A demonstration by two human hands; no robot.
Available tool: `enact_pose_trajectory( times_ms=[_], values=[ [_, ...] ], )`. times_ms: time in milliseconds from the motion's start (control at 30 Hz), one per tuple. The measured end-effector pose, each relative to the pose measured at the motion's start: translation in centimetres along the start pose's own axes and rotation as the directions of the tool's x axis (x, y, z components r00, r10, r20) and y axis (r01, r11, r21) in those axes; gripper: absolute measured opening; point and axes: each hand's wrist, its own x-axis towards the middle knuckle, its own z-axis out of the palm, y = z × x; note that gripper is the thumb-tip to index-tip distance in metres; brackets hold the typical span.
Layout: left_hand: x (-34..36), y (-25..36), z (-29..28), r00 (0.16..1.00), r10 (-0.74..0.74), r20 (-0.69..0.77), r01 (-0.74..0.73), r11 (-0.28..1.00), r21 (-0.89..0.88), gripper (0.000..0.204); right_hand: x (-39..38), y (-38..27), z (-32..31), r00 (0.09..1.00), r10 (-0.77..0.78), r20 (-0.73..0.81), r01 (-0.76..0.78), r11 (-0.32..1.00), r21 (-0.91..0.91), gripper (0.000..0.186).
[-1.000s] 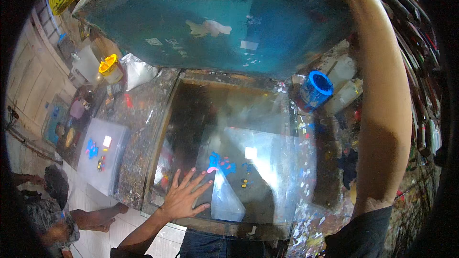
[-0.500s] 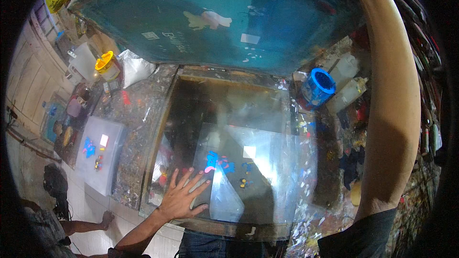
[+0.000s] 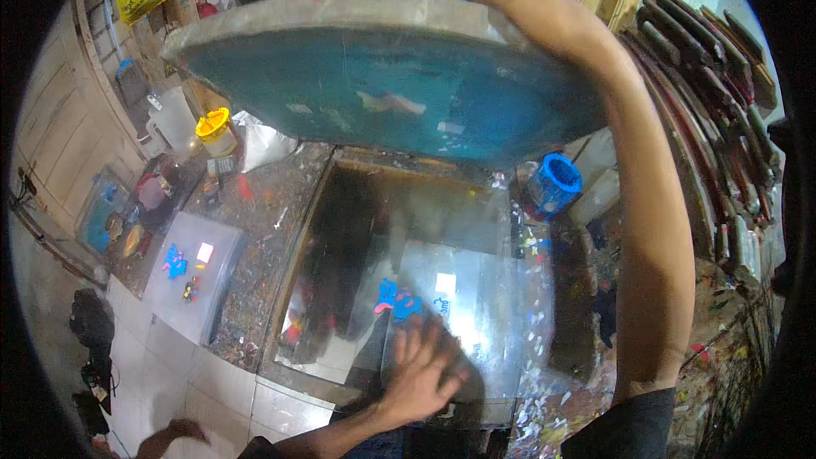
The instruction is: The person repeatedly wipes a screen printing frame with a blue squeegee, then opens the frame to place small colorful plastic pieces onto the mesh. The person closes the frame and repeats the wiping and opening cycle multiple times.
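My right hand (image 3: 544, 17) grips the top edge of a screen printing frame (image 3: 357, 15), whose teal mesh (image 3: 340, 76) stands tilted up at the far side. Pale shapes show in the mesh. Below it, my left hand (image 3: 421, 382) is over the near part of a clear plastic sheet (image 3: 497, 348), fingers spread and blurred by motion; whether it touches the sheet I cannot tell. Just beyond those fingers, the sheet bears a blue and pink printed figure (image 3: 399, 299) and a white square (image 3: 445, 284). Under the sheet is a glass panel (image 3: 340, 238).
Left of the glass lies a stack of printed clear sheets (image 3: 183, 306). Behind it stand a yellow tub (image 3: 217, 134) and a white bag (image 3: 263, 143). A blue tub (image 3: 555, 183) is at right, with stacked frames (image 3: 705, 102) beyond. Another person's hand (image 3: 174, 435) shows at lower left.
My left hand has moved right, across the sheet. The view has tilted up, so the screen frame's top edge and my right hand now show.
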Motion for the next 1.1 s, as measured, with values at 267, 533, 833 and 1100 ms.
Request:
enact_pose_trajectory(
  times_ms=[267,533,833,1100],
  values=[
    [-5.8,-2.5,1.1,0.990,-0.134,-0.032,0.137,0.980,0.144,0.098,-1.9,-2.8,-1.5,0.971,0.218,0.095,-0.228,0.968,0.108,0.072],
    [3.2,2.1,-4.8,0.860,0.320,-0.398,-0.304,0.947,0.105,0.065,-11.2,-5.8,-1.3,0.987,0.156,0.041,-0.161,0.976,0.147,0.067],
    [-6.2,-4.8,-13.4,0.991,0.083,-0.101,-0.007,0.806,0.591,0.049,-33.7,-10.3,11.2,0.897,-0.091,0.432,-0.090,0.921,0.380,0.033],
    [-8.2,-11.2,-6.3,0.991,0.021,-0.130,0.035,0.912,0.409,0.046,-38.8,-9.6,18.1,0.883,-0.168,0.438,0.066,0.969,0.238,0.023]
  ],
)
